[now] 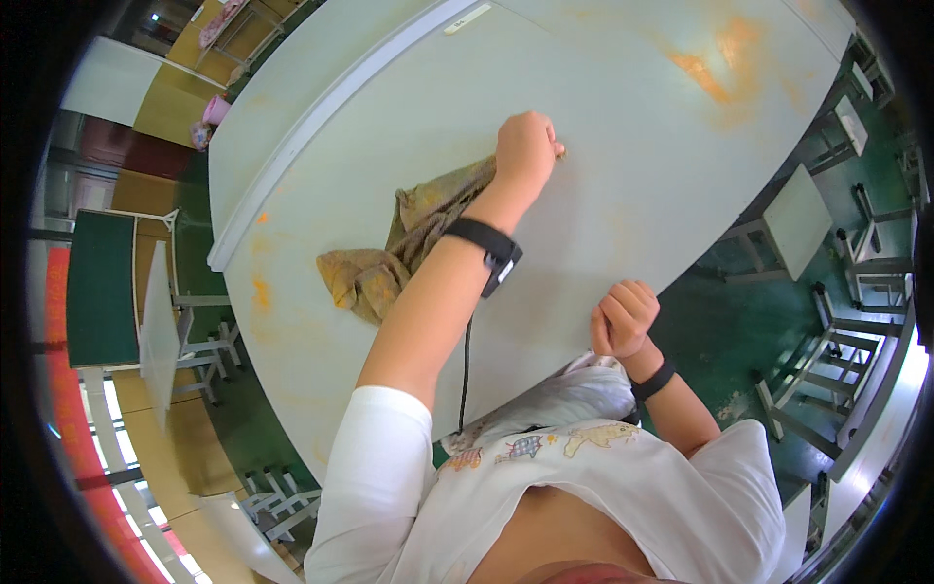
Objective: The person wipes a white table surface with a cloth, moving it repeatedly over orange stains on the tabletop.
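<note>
My left hand (pixel 527 150) is shut on one end of a crumpled brown-grey cloth (pixel 438 212). The cloth trails back under my left forearm and lies in folds on the pale grey tabletop (pixel 569 241), with yellowish stains on it. Its gripped end is mostly hidden by my fingers. Near the table's right edge, my right hand (pixel 624 319) is curled into a fist just in front of my body, and nothing shows in it. A black band sits on each wrist.
Orange smears (pixel 697 73) mark the table's far right, with smaller ones on the left. A raised white strip (pixel 343 95) crosses the left part. A black cord (pixel 465 372) hangs near my body. Tables and stools (pixel 795 219) stand right; a green board (pixel 106 288) stands left.
</note>
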Action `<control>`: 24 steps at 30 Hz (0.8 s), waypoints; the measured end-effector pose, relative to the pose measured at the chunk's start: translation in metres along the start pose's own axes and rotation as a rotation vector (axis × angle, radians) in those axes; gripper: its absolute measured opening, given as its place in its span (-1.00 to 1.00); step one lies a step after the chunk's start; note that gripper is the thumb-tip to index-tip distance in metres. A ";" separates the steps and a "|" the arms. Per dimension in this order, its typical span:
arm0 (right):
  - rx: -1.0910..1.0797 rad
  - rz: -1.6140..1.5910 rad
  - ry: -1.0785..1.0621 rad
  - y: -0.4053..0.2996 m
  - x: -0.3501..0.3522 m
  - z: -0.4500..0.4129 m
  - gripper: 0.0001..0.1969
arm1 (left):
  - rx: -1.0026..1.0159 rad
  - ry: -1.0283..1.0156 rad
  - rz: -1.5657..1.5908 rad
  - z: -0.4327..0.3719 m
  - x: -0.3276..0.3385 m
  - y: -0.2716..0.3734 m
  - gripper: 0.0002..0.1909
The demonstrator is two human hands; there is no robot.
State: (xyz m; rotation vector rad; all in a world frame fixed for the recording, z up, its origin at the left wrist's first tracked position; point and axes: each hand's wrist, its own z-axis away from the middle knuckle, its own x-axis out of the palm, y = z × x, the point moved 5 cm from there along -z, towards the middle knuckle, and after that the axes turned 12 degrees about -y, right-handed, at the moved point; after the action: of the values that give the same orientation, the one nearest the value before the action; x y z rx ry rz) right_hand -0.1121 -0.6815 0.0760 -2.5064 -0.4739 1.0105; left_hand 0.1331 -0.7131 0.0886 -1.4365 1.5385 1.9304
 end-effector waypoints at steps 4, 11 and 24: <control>-0.002 0.036 -0.018 -0.006 0.000 -0.003 -0.78 | -0.090 -0.029 -0.012 -0.014 0.006 -0.009 -0.80; 0.027 0.092 -0.046 -0.008 -0.003 -0.006 -0.78 | 0.128 -0.333 0.152 0.042 0.036 0.042 -0.80; 0.029 0.047 -0.011 -0.006 -0.001 -0.001 -0.78 | -0.024 -0.063 0.008 0.031 0.030 0.042 -0.79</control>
State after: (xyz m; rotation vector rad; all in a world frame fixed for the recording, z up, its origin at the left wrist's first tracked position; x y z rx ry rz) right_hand -0.1128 -0.6769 0.0797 -2.4984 -0.4017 1.0417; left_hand 0.0726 -0.7132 0.0862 -1.3674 1.5001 1.9852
